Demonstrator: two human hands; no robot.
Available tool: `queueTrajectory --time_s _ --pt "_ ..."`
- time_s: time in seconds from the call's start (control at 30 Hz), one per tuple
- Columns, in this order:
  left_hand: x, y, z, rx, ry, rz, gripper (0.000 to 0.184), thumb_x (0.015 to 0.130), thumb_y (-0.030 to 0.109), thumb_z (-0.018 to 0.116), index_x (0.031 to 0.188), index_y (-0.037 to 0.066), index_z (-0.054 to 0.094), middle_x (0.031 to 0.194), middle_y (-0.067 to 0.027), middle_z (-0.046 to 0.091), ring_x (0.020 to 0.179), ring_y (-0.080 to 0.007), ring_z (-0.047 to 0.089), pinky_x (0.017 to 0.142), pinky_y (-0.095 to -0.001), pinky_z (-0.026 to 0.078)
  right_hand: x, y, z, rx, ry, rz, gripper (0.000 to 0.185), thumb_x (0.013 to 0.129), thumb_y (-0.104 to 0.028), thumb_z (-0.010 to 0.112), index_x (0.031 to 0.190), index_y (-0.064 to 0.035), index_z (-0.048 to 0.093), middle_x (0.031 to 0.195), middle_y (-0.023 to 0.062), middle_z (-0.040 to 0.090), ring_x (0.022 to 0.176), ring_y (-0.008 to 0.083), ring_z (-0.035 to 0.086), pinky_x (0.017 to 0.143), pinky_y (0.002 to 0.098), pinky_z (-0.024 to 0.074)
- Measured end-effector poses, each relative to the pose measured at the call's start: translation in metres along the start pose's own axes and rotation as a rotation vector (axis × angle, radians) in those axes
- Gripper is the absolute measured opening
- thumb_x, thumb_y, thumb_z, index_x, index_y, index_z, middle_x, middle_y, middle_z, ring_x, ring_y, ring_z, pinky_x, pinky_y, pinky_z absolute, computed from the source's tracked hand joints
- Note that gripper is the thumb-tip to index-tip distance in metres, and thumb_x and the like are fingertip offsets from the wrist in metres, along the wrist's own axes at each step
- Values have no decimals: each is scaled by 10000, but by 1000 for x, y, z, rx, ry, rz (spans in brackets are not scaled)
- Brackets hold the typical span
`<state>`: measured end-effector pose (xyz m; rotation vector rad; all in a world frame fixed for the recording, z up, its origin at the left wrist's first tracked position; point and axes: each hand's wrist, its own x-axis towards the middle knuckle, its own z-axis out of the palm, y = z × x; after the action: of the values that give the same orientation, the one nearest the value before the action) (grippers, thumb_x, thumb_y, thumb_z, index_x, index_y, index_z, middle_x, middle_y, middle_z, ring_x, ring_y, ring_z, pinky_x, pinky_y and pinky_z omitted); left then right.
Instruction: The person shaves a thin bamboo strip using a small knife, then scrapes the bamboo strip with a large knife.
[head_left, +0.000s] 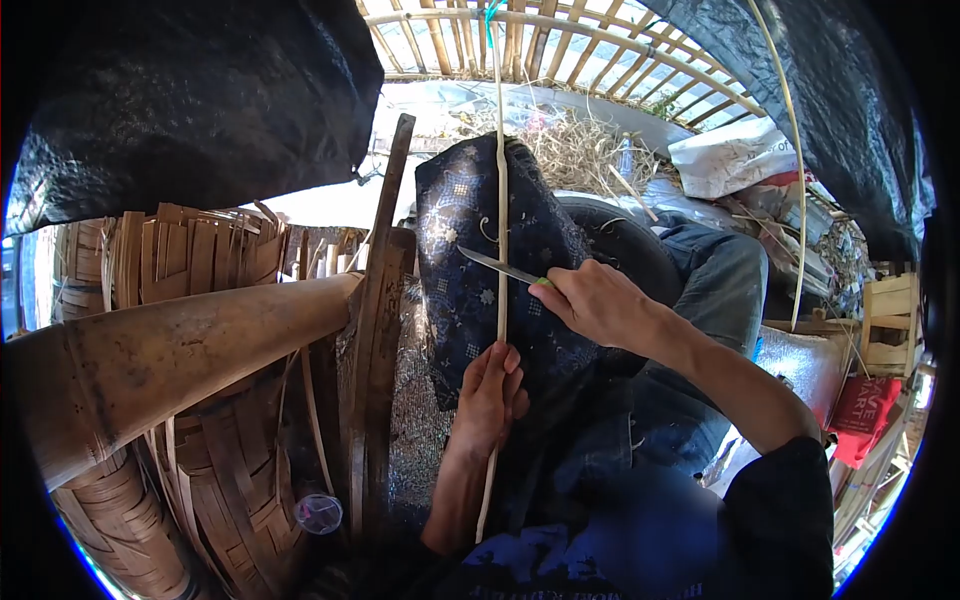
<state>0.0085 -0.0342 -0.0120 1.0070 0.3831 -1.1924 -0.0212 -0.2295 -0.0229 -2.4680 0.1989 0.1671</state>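
A long, thin bamboo strip (502,200) runs lengthwise over a dark blue patterned cloth (455,300) draped across my leg. My left hand (487,393) is closed around the strip low down, near my body. In my right hand (597,300) is a knife (492,264) with a bit of green showing at its handle. Its blade lies across the strip, pointing left, a short way above my left hand. A thin curled shaving (486,229) hangs beside the strip. The rest of the knife handle is hidden inside my fingers.
A thick bamboo pole (200,350) and an upright wooden post (378,300) stand at the left, near woven bamboo baskets (120,520). Shavings (580,145) lie heaped ahead, before a slatted bamboo fence (560,40). Black sheeting (190,110) hangs overhead. A red bag (865,410) is at right.
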Motion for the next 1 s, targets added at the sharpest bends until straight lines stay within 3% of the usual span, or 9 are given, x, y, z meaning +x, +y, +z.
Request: queueTrajectory --time_s 0.3,0.47,0.53,0.57,0.6,0.67,0.73,0.83,1.0 --pt "2 -4 1 68 -16 51 326 1026 338 362 789 129 443 496 78 284 354 -35 227 357 -216 206 29 4 5 -101 99 2 411 955 -305 518 670 -10 522 536 211 543 532 408 580 450 457 457" --pt "1 2 0 76 -31 54 292 1034 282 334 801 136 430 457 57 293 300 -57 225 343 -226 197 47 9 -2 -146 41 58 426 961 -304 508 669 6 524 541 216 539 545 403 582 472 459 451" --pt "-2 13 0 153 -31 74 300 1032 287 342 796 130 442 463 62 305 314 -47 245 348 -218 209 53 10 -7 76 290 -108 472 981 -317 468 672 33 541 495 188 501 433 337 528 466 431 435" --pt "-3 16 0 235 -25 80 309 1030 291 349 792 124 453 470 66 316 329 -37 266 353 -211 220 48 10 -13 328 92 181 459 993 -296 447 706 52 530 505 197 463 435 339 452 492 428 390" --pt "-3 17 0 233 -17 78 309 1030 291 349 792 124 453 470 66 316 329 -37 266 353 -211 220 43 8 -15 333 86 179 459 993 -296 447 706 52 530 505 197 463 435 339 452 492 428 390" --pt "-2 16 2 576 138 149 322 1025 268 361 798 78 487 507 64 351 379 -28 305 363 -216 245 25 10 -16 380 202 104 462 996 -294 440 703 56 517 492 185 427 442 336 379 492 414 355" --pt "1 13 0 598 119 177 326 1024 260 366 792 69 492 519 61 361 399 -25 317 376 -216 247 8 5 -15 353 197 52 458 983 -312 465 695 41 517 499 197 458 455 377 447 490 431 387" --pt "3 10 0 646 101 202 329 1020 243 375 781 54 498 536 50 370 434 -30 335 404 -228 256 -7 6 -10 5 58 5 412 953 -344 508 704 -16 531 530 209 531 532 400 581 480 475 458" --pt "7 2 -4 780 130 277 326 1014 216 382 770 34 498 548 18 379 481 -53 354 446 -263 273 -9 6 -1 -40 4 33 389 948 -320 521 710 -13 533 547 212 541 550 415 574 483 475 451"
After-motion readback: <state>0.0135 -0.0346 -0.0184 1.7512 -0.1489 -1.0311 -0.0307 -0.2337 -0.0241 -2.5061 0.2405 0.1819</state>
